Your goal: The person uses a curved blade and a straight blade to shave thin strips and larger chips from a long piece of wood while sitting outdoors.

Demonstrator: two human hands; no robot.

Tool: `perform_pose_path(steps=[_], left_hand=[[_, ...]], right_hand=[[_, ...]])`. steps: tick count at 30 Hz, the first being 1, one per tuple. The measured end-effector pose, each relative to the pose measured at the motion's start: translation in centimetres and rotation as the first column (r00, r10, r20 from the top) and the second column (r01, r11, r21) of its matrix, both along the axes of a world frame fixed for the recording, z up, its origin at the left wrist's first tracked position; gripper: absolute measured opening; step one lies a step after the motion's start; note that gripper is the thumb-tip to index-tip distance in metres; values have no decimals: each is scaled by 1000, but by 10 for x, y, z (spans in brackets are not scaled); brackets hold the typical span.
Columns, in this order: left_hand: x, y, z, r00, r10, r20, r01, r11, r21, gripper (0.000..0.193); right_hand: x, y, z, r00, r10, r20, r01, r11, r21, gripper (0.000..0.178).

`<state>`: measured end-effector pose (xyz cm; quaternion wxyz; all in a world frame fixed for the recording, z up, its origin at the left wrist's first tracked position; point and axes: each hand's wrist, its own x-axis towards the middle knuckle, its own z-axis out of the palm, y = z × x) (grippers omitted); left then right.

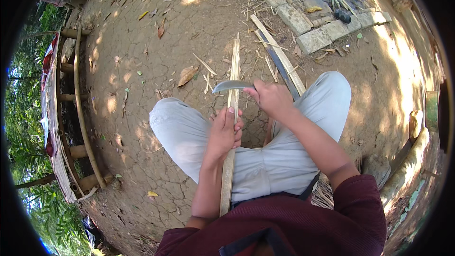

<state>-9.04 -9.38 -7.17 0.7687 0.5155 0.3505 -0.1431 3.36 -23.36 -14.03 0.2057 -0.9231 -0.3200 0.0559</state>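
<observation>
My left hand [226,130] is wrapped round a long, pale split strip that looks like bamboo or wood [235,61]. The strip runs from my waist out past my knees, its far end narrowed and rough. Gripped in my right hand [274,97] is a curved knife [232,85], its handle hidden by the fingers. The blade lies across the strip a little beyond my left hand, tip to the left. Whether the edge bites into the strip, I cannot tell. Shavings [207,83] are scattered on the ground around the strip.
More split strips [279,54], one dark, lie beyond my right knee. A row of blocks [315,41] borders an ashy patch with a black object [342,16]. On the left stands a pole-built bench or railing [78,99]. Dry leaves [187,76] dot the cracked earth [137,66].
</observation>
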Motion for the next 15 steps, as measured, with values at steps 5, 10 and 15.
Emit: perform_pose_path(steps=[5, 10, 15], left_hand=[[-12, -11, -3, 998, -58, 26, 57, 998, 22, 32], [-16, -11, -8, 994, -87, 60, 73, 976, 205, 32], [-20, -16, -10, 990, -121, 78, 87, 935, 343, 33]], right_hand=[[55, -5, 7, 998, -50, 38, 47, 996, 77, 47], [35, -5, 13, 997, 75, 9, -75, 997, 23, 50], [67, -1, 12, 999, 28, 46, -29, 1000, 13, 55]])
